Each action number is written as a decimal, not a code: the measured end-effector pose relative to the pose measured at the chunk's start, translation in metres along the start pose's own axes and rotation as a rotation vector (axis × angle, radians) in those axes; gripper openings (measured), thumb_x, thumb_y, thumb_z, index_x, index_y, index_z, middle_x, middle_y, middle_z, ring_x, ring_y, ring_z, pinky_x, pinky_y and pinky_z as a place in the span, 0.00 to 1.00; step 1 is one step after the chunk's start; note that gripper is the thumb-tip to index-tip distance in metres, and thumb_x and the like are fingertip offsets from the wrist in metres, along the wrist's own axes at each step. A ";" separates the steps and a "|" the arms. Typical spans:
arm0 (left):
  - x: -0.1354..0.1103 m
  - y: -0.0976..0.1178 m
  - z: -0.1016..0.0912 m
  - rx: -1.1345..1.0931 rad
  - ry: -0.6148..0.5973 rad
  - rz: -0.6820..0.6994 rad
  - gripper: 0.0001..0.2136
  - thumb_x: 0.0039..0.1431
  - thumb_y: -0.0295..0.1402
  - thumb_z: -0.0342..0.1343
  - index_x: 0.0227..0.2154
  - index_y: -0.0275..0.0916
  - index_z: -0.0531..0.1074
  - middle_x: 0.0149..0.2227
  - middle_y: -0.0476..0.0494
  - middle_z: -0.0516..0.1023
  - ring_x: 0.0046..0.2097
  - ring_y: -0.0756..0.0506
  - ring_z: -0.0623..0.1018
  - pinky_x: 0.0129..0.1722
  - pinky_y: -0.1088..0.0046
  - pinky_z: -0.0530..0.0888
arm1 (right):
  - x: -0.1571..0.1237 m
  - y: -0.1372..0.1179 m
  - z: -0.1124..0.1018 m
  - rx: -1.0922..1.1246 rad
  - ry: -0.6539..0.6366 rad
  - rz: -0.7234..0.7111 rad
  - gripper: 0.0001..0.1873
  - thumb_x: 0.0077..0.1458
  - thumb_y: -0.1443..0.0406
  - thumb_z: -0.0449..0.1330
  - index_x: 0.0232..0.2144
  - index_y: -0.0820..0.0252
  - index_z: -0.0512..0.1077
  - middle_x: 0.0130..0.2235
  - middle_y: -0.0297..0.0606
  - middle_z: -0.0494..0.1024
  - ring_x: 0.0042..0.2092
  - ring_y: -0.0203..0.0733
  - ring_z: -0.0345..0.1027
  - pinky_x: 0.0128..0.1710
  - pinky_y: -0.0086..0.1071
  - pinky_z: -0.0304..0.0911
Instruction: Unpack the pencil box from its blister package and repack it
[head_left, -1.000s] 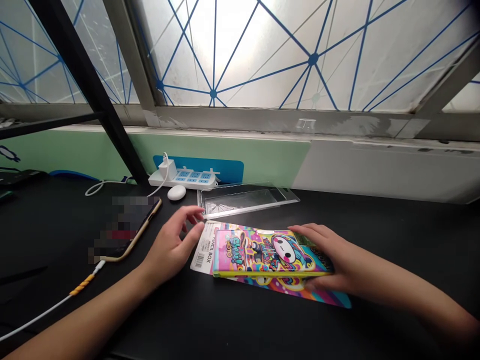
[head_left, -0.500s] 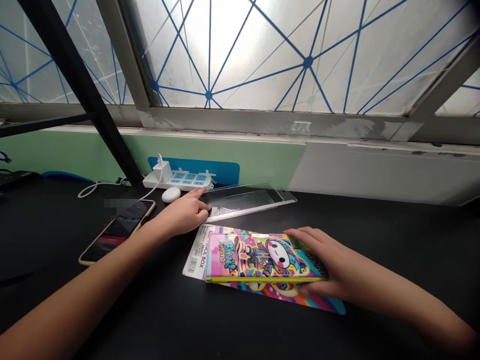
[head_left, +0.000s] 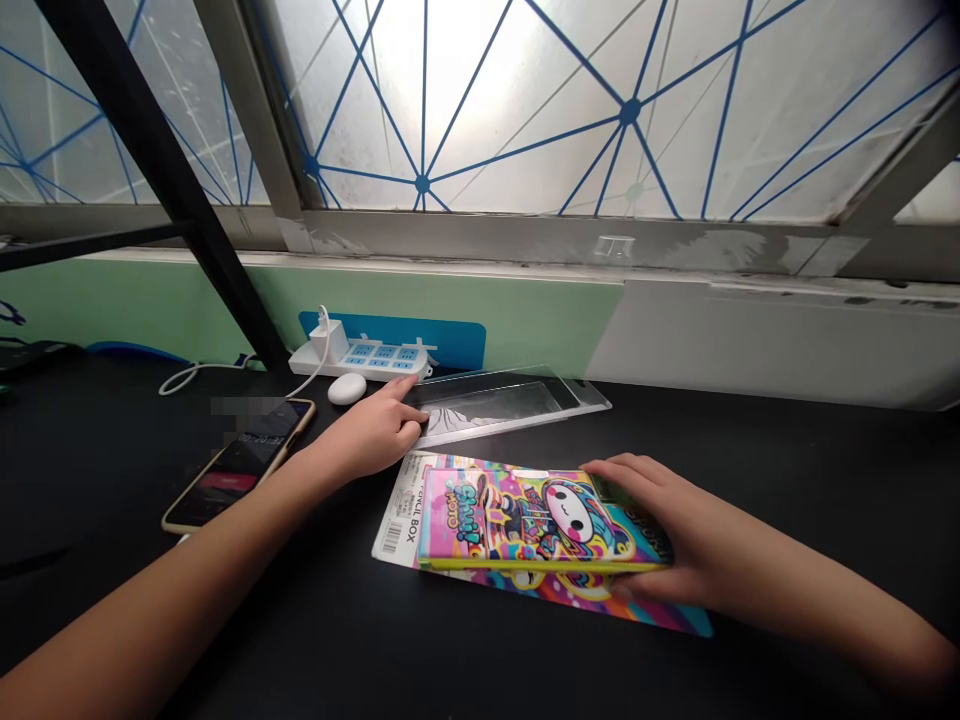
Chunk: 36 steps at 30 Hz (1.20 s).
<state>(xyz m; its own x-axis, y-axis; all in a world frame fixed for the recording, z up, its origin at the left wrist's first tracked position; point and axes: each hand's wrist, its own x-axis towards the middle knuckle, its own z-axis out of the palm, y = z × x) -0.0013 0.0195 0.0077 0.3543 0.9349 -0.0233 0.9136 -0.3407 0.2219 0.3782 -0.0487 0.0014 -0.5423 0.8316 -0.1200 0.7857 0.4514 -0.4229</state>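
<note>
My left hand [head_left: 367, 432] reaches to the left end of a clear plastic blister tray [head_left: 510, 405], with its fingers around that end. My right hand [head_left: 645, 530] grips the right end of a colourful cartoon-printed pencil box [head_left: 532, 520]. The box lies on its printed cardboard backing card [head_left: 395, 525], which has a barcode and the words "PENCIL BOX" at its left. The card's lower edge sticks out beneath the box, and my right fingers hide the box's right end.
A smartphone [head_left: 240, 465] in a gold case lies on the black desk [head_left: 150, 600] left of my left forearm. A white power strip [head_left: 360, 358] with a plugged-in charger and a white earbud case [head_left: 346, 389] stand behind. A frosted, blue-lined window runs above.
My left hand has moved from beside the pencil box to the end of the clear tray. My right hand still grips the box, and the view has shifted slightly.
</note>
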 end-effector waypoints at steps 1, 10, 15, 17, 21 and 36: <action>0.000 0.000 0.000 -0.007 0.000 0.004 0.22 0.65 0.34 0.46 0.53 0.42 0.82 0.75 0.48 0.52 0.74 0.35 0.55 0.72 0.60 0.57 | 0.000 -0.002 0.000 -0.002 -0.002 -0.002 0.44 0.50 0.49 0.71 0.65 0.50 0.62 0.63 0.47 0.69 0.62 0.61 0.66 0.62 0.51 0.66; -0.001 -0.004 -0.001 -0.055 0.019 0.040 0.21 0.61 0.33 0.48 0.49 0.42 0.84 0.73 0.52 0.56 0.73 0.35 0.60 0.71 0.62 0.61 | -0.011 -0.012 -0.014 0.012 0.088 -0.053 0.41 0.53 0.50 0.69 0.65 0.50 0.62 0.62 0.48 0.70 0.59 0.62 0.71 0.56 0.47 0.73; -0.003 -0.006 -0.001 -0.108 0.070 0.063 0.15 0.60 0.33 0.50 0.30 0.42 0.83 0.73 0.51 0.57 0.69 0.34 0.67 0.67 0.63 0.68 | -0.015 0.006 -0.026 0.130 0.194 -0.071 0.44 0.49 0.51 0.73 0.65 0.45 0.62 0.62 0.45 0.72 0.58 0.65 0.72 0.54 0.48 0.76; -0.003 -0.008 0.001 -0.112 0.082 0.065 0.13 0.60 0.32 0.51 0.29 0.42 0.82 0.73 0.49 0.57 0.69 0.35 0.67 0.67 0.63 0.67 | -0.013 0.015 -0.031 0.197 0.260 -0.042 0.44 0.48 0.51 0.73 0.64 0.43 0.62 0.62 0.44 0.73 0.57 0.64 0.73 0.51 0.47 0.78; -0.002 -0.012 0.003 -0.107 0.063 0.084 0.18 0.60 0.33 0.50 0.45 0.42 0.84 0.73 0.48 0.56 0.72 0.35 0.62 0.70 0.62 0.61 | -0.005 0.031 -0.040 0.184 0.382 0.054 0.40 0.49 0.47 0.71 0.62 0.40 0.65 0.62 0.41 0.73 0.57 0.68 0.73 0.52 0.53 0.77; 0.002 -0.014 0.029 -0.722 0.151 0.126 0.10 0.58 0.25 0.47 0.41 0.45 0.60 0.71 0.32 0.62 0.73 0.40 0.59 0.66 0.54 0.66 | 0.045 0.016 -0.035 0.065 0.183 0.013 0.42 0.51 0.43 0.68 0.63 0.49 0.65 0.60 0.47 0.72 0.59 0.64 0.70 0.55 0.50 0.72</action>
<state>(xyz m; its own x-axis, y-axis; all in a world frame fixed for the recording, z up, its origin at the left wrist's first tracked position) -0.0070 0.0232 -0.0240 0.3685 0.9145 0.1672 0.4917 -0.3444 0.7998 0.3765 0.0072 0.0205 -0.4647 0.8847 0.0374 0.7682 0.4238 -0.4799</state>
